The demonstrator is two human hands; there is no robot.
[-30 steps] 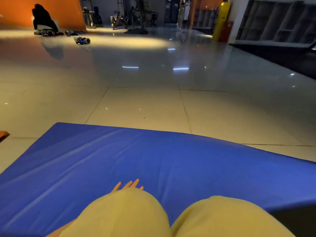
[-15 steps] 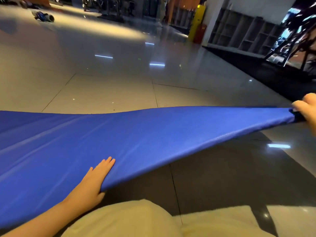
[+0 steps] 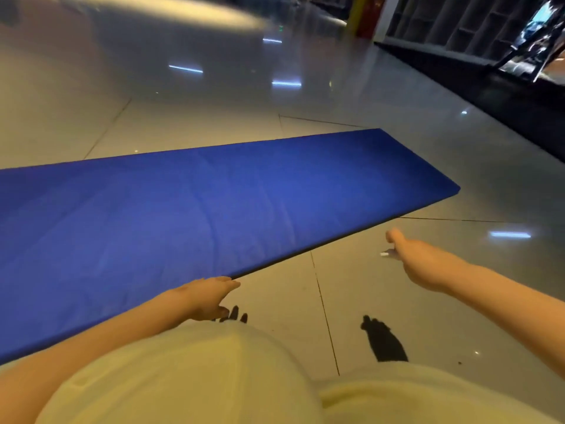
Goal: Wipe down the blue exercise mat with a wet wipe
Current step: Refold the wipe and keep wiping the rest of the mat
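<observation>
The blue exercise mat (image 3: 195,209) lies spread on the glossy tiled floor, running from the left edge to a corner at centre right. My left hand (image 3: 209,296) is at the mat's near edge with relaxed fingers touching the edge. My right hand (image 3: 411,255) hovers over the bare floor to the right of the mat, clear of it, fingers loose and holding nothing. No wet wipe is in view. My knees in pale trousers (image 3: 195,377) fill the bottom of the view.
Open tiled floor (image 3: 397,301) surrounds the mat in front and to the right. A dark floor strip (image 3: 504,96) with shelving (image 3: 458,19) and gym equipment runs along the far right. A yellow and red post (image 3: 360,19) stands at the back.
My right hand has let go of the mat's far corner, and the lifted mat has dropped flat on the floor. My left hand slid from on top of the mat to its near edge.
</observation>
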